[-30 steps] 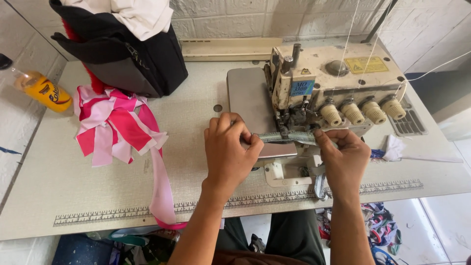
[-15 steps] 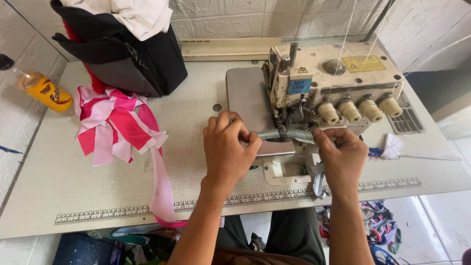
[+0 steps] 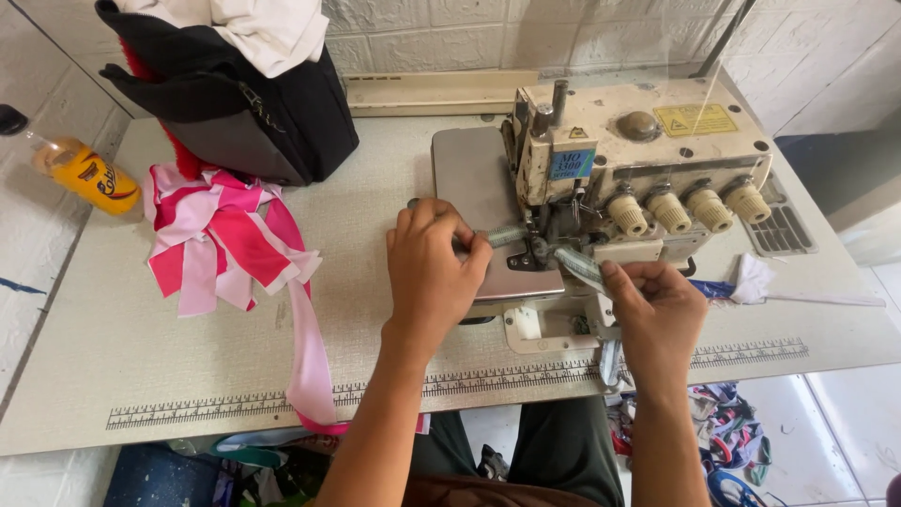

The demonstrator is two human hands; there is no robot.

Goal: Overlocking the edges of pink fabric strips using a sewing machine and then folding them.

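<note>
A cream overlock sewing machine (image 3: pixel 648 155) stands on the pale sewing table (image 3: pixel 188 357). A narrow grey-green fabric strip (image 3: pixel 574 265) runs under its presser foot. My left hand (image 3: pixel 434 268) lies on the metal plate left of the foot and pinches the strip's left end. My right hand (image 3: pixel 657 314) holds the strip's right end just below the machine's front, fingers curled around it.
A heap of pink and white fabric strips (image 3: pixel 225 249) lies at left, one hanging over the table's front edge. A black bag (image 3: pixel 239 103) stands behind it, an orange bottle (image 3: pixel 84 174) at far left. Cloth scraps (image 3: pixel 732 441) lie on the floor.
Both hands stay on the strip at the presser foot; the strip has shifted slightly to the right and downward with my right hand.
</note>
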